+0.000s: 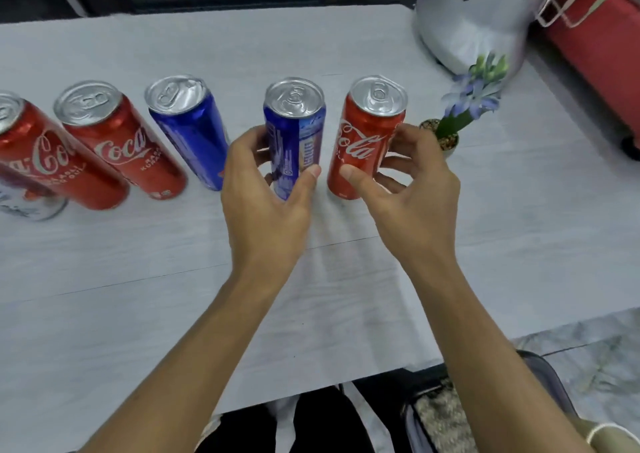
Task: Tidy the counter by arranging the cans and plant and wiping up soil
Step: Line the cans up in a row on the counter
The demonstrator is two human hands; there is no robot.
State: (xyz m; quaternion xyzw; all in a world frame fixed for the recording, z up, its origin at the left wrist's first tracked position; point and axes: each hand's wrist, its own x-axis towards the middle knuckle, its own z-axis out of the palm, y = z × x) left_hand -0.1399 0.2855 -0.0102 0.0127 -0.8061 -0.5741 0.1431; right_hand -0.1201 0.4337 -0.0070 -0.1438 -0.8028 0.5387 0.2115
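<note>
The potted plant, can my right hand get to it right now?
Probably yes, once it lets go: the right hand grips the red can, and the potted plant stands just past it, nothing between.

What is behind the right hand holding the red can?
A small potted plant with bluish flowers stands behind the right hand, which grips the red Coca-Cola can. Its fingers hide part of the pot.

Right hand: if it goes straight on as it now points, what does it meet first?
The rightmost red can: the right hand holds it. Beyond the can the counter looks free, but depth is unclear.
</note>
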